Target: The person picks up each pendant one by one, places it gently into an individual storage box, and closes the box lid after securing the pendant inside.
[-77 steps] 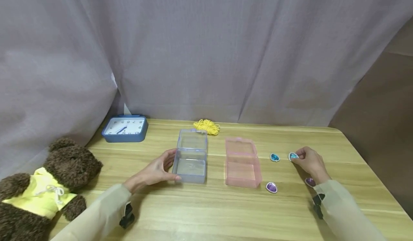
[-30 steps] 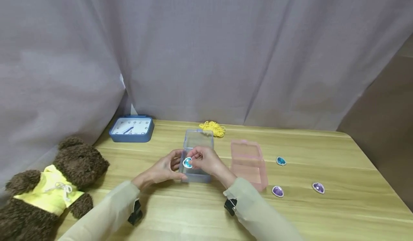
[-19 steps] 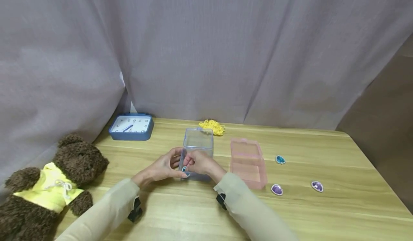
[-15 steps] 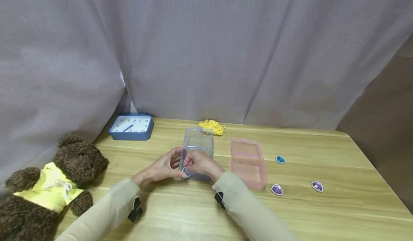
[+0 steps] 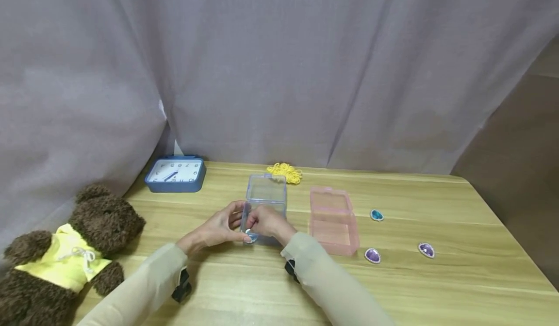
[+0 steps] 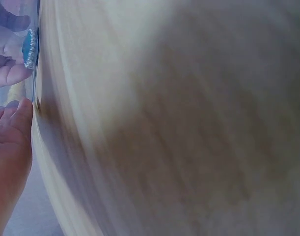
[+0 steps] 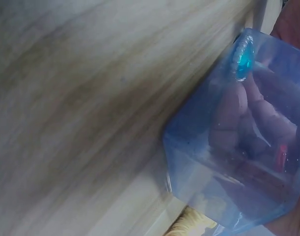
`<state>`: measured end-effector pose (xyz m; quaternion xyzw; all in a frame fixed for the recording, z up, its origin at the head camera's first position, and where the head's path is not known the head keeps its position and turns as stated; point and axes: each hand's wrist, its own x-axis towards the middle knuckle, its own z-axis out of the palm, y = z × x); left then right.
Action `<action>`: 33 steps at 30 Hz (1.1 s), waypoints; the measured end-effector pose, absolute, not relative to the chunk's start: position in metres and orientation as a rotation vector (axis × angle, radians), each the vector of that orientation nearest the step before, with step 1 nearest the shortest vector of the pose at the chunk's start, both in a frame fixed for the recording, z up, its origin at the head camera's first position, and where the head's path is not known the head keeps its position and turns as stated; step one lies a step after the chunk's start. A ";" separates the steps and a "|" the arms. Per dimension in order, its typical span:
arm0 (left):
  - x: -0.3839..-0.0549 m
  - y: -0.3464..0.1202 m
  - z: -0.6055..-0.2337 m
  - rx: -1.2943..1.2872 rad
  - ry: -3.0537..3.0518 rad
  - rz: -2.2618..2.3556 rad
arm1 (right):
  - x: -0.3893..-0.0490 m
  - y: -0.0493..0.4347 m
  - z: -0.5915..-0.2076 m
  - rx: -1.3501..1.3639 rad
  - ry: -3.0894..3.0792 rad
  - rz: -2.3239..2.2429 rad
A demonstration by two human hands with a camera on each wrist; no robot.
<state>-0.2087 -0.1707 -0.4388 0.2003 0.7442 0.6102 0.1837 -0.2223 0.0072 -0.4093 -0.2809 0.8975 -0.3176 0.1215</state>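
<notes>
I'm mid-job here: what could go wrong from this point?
The teal gem sits at the right-hand grip's fingertips, tight by the blue box's near left corner, so it might tip or flip on release. The left-hand grip steadies only the box's left side, so withdrawing the right could drag or turn it. The yellow cord lies just behind the open lid; pushing back might snag it.
</notes>
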 end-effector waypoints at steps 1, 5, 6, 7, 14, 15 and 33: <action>-0.209 -0.171 -0.440 0.570 2.099 1.722 | -0.222 0.007 -0.409 -0.814 2.621 -0.935; -0.208 -0.171 -0.443 0.589 2.103 1.718 | -0.218 0.008 -0.409 -0.763 2.627 -0.985; -0.207 -0.171 -0.443 0.592 2.104 1.716 | -0.217 0.008 -0.408 -0.744 2.624 -1.009; -0.207 -0.172 -0.443 0.591 2.105 1.714 | -0.216 0.009 -0.406 -0.724 2.619 -1.039; -0.205 -0.173 -0.443 0.562 2.127 1.727 | -0.209 0.045 -0.370 -0.612 2.590 -1.415; -0.205 -0.174 -0.443 0.563 2.130 1.728 | -0.209 0.056 -0.365 -0.550 2.573 -1.472; -0.207 -0.170 -0.440 0.599 2.136 1.700 | -0.227 0.281 -0.407 0.116 2.744 -1.485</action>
